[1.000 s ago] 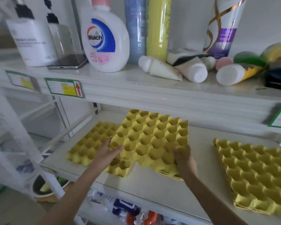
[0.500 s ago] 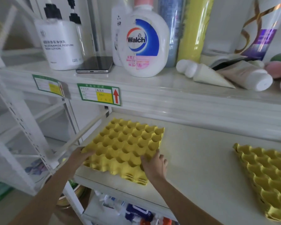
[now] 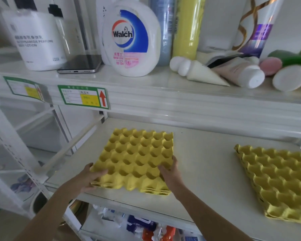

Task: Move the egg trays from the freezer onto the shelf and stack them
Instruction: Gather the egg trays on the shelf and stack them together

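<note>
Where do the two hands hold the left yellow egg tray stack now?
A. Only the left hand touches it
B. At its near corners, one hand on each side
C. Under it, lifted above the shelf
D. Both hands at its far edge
B: the left hand and the right hand grip the near corners of the egg tray stack, which rests on the shelf.

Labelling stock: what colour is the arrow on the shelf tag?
Red arrow, pointing up, on the green-bordered tag; head view.

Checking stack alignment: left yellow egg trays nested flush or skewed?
Nested flush: the left egg trays show one aligned outline, layered edges at the front. Left hand and right hand grip its near corners.
</note>
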